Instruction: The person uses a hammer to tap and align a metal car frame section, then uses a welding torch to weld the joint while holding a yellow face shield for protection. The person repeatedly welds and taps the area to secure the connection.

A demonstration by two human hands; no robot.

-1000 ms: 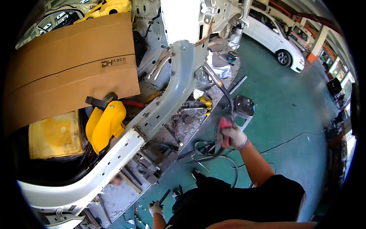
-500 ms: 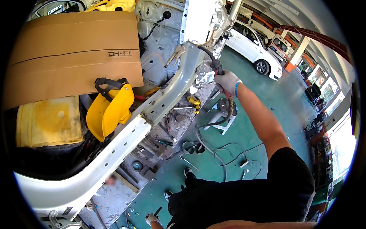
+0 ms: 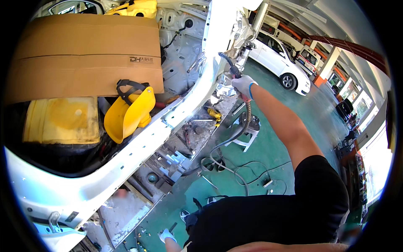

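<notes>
My right hand (image 3: 244, 87), in a pale work glove, is closed around a welding torch (image 3: 235, 72). The torch's curved neck points left at the bend of the car body's metal frame (image 3: 184, 108). A ribbed cable (image 3: 248, 112) hangs from the handle. Bluish-white light lies across the frame near the torch; its tip is hard to make out in the glare. At the lower edge, my gloved left hand (image 3: 167, 235) is closed on a short dark bar-like piece (image 3: 173, 227), whose kind I cannot make out.
Brown cardboard (image 3: 84, 75) covers part of the car opening, with a yellow welding mask (image 3: 128, 117) by its edge. Tools and metal parts litter the bench (image 3: 121, 214) below the frame. A small stool (image 3: 247, 136) and loose cables (image 3: 252, 168) are on the green floor. A white car (image 3: 273, 54) stands beyond.
Bluish-white glare has appeared on the frame and nearby parts. My right hand and the torch have shifted slightly left. The whole view has tilted a little.
</notes>
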